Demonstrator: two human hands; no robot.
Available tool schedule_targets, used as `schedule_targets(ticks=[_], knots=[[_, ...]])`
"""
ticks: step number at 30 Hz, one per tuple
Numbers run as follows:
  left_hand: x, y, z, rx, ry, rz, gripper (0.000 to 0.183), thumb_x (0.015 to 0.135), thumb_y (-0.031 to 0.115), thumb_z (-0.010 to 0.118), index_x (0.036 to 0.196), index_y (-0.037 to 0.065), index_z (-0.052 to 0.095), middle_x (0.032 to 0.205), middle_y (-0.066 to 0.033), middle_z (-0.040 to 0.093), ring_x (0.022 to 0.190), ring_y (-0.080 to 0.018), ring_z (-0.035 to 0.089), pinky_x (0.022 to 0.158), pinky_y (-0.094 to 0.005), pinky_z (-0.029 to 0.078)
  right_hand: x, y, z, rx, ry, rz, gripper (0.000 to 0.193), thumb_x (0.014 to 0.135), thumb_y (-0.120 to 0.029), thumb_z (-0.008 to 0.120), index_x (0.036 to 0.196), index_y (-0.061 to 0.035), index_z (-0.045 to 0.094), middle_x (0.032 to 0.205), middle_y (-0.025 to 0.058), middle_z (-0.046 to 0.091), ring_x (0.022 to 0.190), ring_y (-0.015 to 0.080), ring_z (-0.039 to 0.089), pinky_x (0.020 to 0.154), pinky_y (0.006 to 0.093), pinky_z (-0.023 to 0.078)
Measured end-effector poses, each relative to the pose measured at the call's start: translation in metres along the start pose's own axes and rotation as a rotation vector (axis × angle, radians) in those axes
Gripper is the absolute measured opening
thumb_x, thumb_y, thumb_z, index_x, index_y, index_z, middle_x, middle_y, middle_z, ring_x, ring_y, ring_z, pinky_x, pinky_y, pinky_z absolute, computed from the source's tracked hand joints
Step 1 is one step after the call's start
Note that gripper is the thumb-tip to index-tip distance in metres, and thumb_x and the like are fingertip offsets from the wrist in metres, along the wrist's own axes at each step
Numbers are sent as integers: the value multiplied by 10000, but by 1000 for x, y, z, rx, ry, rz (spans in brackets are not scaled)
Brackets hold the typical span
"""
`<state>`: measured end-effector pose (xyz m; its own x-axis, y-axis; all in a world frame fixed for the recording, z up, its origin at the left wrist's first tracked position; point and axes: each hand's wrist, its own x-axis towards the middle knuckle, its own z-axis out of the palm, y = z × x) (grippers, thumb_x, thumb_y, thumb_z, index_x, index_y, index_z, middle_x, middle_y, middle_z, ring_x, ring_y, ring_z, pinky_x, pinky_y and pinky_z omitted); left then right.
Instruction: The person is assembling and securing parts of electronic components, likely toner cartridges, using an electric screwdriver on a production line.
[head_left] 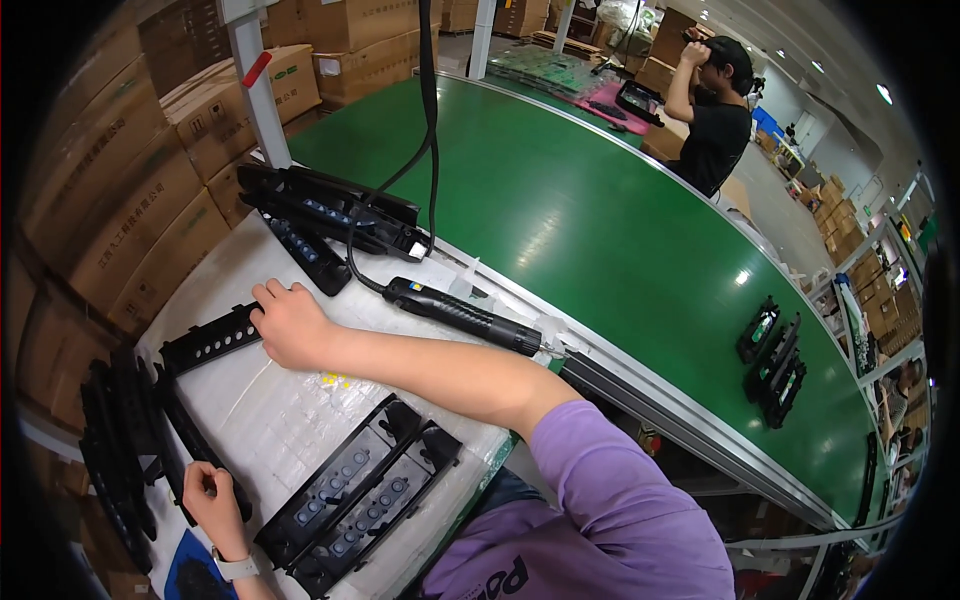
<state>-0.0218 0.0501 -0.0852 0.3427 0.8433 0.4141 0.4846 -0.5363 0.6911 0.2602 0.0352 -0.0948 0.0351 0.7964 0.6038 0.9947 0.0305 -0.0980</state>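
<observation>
My right hand (292,327) reaches across the bench, its fingers curled over the end of a long black plastic panel (212,342) with a row of round holes. Lower left, my left hand (212,503) has thumb and fingers curled together in a pinch, beside a long black strip (187,425); whatever is between the fingertips is too small to make out. Two black panels with blue-grey round buttons, a left one (340,480) and a right one (385,505), lie side by side near my body. A black electric screwdriver (465,318) lies beyond my right forearm.
More black panels are piled at the bench's far corner (330,210) and stacked at its left edge (115,450). A green conveyor belt (560,220) carries several black parts (772,365). A metal post (262,100) and hanging cable (430,120) stand near. Another person (715,120) works beyond.
</observation>
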Motion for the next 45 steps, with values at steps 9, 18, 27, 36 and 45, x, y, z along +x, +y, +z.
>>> schedule_targets(ticks=[9, 18, 27, 36, 45], knots=[[0, 9, 2, 70, -73, -72, 169, 766, 72, 553, 665, -5, 441, 548, -4, 376, 523, -76, 351, 479, -255, 283, 1, 3, 6, -62, 31, 18, 222, 644, -193, 692, 801, -54, 621, 932, 111, 507, 948, 248, 497, 657, 348, 442], [-1, 11, 2, 150, -120, -53, 263, 814, 105, 606, 653, -11, 434, 519, -24, 366, 508, -93, 330, 473, -272, 284, 2, 4, -9, 49, -49, 22, 321, 654, -214, 711, 898, -34, 605, 920, 123, 538, 952, 267, 515, 644, 361, 475], [-3, 26, 3, 151, -148, 148, 168, 820, 69, 570, 743, -21, 451, 663, -106, 415, 582, -218, 405, 542, -327, 330, 10, 12, -12, 231, -80, 206, 380, 689, -241, 719, 968, -17, 589, 758, 155, 625, 789, 326, 615, 665, 410, 503], [4, 30, -12, 282, -271, 312, 150, 727, -15, 605, 738, -24, 455, 701, -159, 437, 692, -334, 432, 607, -384, 353, 11, 28, -16, 403, -26, 370, 356, 714, -229, 724, 989, -37, 603, 748, 159, 648, 796, 330, 638, 710, 413, 501], [11, 44, -34, 288, -481, 387, 162, 646, -61, 632, 723, -23, 494, 695, -152, 472, 709, -331, 454, 627, -392, 374, 13, 45, -25, 301, -205, 234, 470, 690, -193, 732, 1119, -72, 583, 991, 143, 624, 989, 312, 588, 844, 394, 490]])
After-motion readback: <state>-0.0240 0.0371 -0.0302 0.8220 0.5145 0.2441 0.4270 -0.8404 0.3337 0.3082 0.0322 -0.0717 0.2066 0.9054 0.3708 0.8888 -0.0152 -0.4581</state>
